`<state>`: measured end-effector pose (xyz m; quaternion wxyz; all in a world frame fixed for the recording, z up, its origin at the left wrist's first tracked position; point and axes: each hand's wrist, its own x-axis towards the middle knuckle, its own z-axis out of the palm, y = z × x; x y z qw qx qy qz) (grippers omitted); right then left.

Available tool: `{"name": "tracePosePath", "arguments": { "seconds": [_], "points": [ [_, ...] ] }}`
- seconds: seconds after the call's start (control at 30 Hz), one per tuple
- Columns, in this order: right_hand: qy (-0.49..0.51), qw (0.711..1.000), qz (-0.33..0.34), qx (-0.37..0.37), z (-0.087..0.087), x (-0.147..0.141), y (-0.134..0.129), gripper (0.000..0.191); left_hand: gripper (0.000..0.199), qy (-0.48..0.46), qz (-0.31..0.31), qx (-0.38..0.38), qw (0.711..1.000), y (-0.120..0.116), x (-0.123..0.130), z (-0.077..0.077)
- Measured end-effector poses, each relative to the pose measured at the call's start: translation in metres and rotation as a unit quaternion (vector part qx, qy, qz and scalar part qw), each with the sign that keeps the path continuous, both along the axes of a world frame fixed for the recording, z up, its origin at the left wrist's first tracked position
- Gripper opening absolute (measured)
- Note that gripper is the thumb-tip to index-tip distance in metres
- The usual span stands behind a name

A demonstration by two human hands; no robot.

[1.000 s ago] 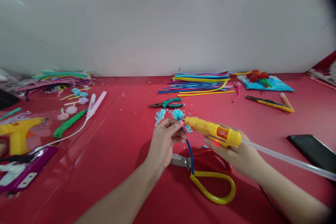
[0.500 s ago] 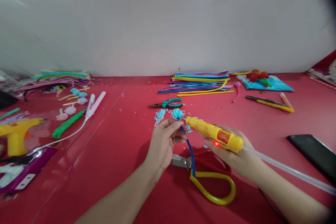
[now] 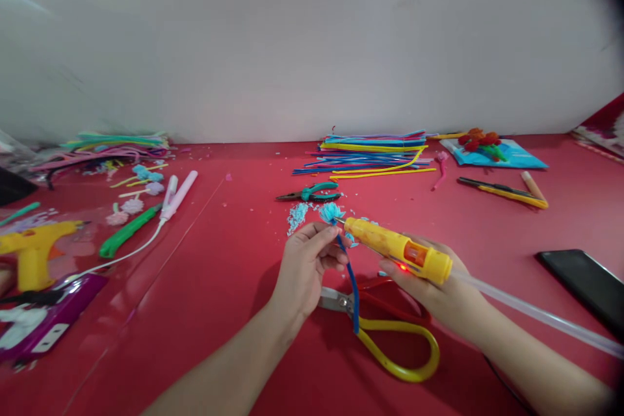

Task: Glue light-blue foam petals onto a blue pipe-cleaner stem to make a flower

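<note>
Between the thumb and fingers of my left hand (image 3: 307, 260) is a pipe-cleaner flower, its light blue fluffy head (image 3: 331, 211) upright above the fingertips and its dark blue stem (image 3: 353, 292) hanging down. My right hand (image 3: 439, 279) is wrapped round a yellow hot glue gun (image 3: 397, 244), with a red light lit and a clear glue stick (image 3: 536, 315) trailing from its back. The gun's nozzle is at the base of the flower head; whether it touches I cannot tell. Below the hands lie scissors (image 3: 400, 377) with one yellow and one red handle.
Teal pliers (image 3: 319, 192) and light blue clippings (image 3: 297, 216) lie beyond my hands, with bundled pipe cleaners (image 3: 373, 155) behind. Rightward are a phone (image 3: 582, 286) and a utility knife (image 3: 504, 192). At left are a pink hair straightener (image 3: 179, 197), another glue gun (image 3: 39, 244) and a purple power strip (image 3: 63, 318).
The flower's stem end has swung slightly left, and its head sits a touch further right. Both hands and the glue gun keep nearly the same place.
</note>
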<state>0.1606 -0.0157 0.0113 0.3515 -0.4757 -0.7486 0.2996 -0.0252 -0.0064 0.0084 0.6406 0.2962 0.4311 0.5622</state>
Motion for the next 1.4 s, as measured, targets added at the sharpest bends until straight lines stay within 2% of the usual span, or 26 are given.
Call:
{"name": "tracePosePath", "arguments": {
  "seconds": [0.87, 1.27, 1.4],
  "points": [
    [0.009, 1.0, 0.006, -0.014, 0.0006, -0.0009, -0.0019, 0.023, 0.013, 0.001, 0.004, 0.0, 1.0, -0.0003, 0.0006, 0.0019],
    [-0.058, 0.998, -0.02, -0.005, 0.004, -0.0028, -0.0035, 0.026, 0.014, 0.012, 0.034, 0.004, 0.999, 0.0016, -0.0006, 0.0004],
    [-0.014, 0.999, -0.034, -0.032, 0.0031, 0.0001, 0.0011, 0.02, 0.013, 0.004, 0.043, 0.01, 0.999, 0.0038, -0.0045, -0.0004]
  ]
}}
